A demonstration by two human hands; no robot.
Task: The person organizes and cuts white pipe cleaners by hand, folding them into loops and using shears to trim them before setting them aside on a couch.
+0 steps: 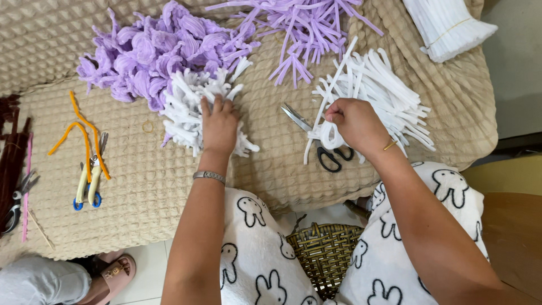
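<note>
Head view: right hand (354,124) fingers pinch a looped white pipe cleaner (330,134), just over black-handled scissors (316,141) and beside a loose pile of white stems (378,90). Left hand (219,125) lies flat, fingers together, pressing on a heap of bent white pieces (189,110) against purple loops (152,53), all on a beige quilted cover (147,181). Orange stems (84,135) lie far left.

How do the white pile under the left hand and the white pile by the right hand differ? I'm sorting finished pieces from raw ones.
The white pile under the left hand is bent, looped pieces in a tangled heap; the white pile by the right hand is straight cut lengths lying roughly parallel. The left hand presses flat on its pile, while the right hand pinches one looped stem. Both are white fuzzy pipe-cleaner stems on the beige quilted cover.
</note>
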